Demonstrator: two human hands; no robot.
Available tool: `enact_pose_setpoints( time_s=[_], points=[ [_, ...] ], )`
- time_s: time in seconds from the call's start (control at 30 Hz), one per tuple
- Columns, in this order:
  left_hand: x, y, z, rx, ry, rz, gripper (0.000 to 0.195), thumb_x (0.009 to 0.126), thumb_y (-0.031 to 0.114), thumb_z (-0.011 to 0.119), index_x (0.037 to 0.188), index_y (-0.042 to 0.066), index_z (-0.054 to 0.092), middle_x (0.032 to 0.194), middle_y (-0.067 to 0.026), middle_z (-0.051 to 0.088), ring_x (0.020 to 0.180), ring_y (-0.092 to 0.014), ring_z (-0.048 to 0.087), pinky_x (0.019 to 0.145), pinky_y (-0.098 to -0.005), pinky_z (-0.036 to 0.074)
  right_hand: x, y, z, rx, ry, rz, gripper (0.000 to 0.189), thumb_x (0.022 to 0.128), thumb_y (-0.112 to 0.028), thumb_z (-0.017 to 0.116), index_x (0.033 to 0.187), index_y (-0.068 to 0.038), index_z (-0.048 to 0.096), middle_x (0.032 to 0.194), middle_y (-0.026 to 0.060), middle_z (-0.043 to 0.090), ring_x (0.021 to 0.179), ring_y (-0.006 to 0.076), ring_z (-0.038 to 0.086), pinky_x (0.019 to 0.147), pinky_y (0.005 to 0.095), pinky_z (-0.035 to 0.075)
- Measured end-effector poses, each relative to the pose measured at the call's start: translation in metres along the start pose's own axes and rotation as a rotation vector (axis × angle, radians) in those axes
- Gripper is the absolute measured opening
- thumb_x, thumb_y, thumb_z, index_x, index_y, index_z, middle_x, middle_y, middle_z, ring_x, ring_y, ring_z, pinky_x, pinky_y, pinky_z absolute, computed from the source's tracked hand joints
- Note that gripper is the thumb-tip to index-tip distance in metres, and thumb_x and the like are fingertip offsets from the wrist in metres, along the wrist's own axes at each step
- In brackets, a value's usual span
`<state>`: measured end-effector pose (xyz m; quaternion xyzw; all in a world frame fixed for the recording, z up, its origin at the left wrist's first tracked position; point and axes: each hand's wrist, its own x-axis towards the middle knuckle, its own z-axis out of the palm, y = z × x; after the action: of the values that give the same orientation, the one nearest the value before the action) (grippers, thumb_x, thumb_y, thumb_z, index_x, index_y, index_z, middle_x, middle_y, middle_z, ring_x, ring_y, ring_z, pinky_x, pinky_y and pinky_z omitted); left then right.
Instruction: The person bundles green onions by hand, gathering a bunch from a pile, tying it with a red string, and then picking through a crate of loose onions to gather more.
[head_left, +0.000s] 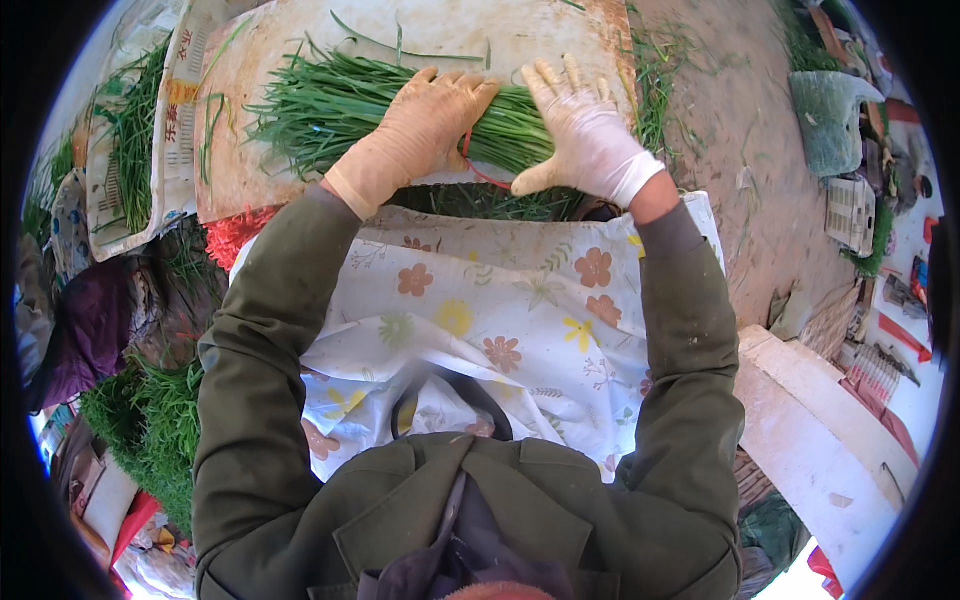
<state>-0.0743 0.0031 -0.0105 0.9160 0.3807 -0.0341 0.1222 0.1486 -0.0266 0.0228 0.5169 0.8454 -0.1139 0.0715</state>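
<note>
A bundle of green garlic chives (337, 112) lies across a worn, stained board (247, 161), leaf tips to the left and stem ends to the right. My left hand (427, 120), in a pale thin glove, is closed over the middle of the bundle, fingers across the top and thumb at the near side. Beside that thumb a red tie (469, 142) crosses the stems, and its loose end trails towards me. At the stem ends my gloved right hand (581, 127) has its fingers spread, with the palm against or just beside the stems; exact contact is unclear.
A white plastic crate (169, 150) with loose chives stands left of the board. Red ties (236, 232) hang in a bunch below its near left corner. Flower-printed cloth (480, 300) covers my lap. Greens (150, 435) are heaped at lower left; scraps (656, 97) litter the ground at right.
</note>
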Motion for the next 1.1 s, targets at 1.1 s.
enact_pose_setpoints(
  time_s=[1.1],
  points=[
    [-0.011,-0.026,0.011,0.194,0.121,-0.052,0.129,0.052,0.039,0.098,0.160,0.022,0.029,0.142,-0.0026,0.056,0.134,-0.025,0.053,0.114,-0.0604,0.036,0.004,-0.033,0.021,-0.273,0.546,-0.398,0.067,0.074,-0.039,0.081,0.135,-0.021,0.058,0.110,0.0016,0.062,0.105,0.0224,0.061,0.099,0.0485,0.045]
  ],
)
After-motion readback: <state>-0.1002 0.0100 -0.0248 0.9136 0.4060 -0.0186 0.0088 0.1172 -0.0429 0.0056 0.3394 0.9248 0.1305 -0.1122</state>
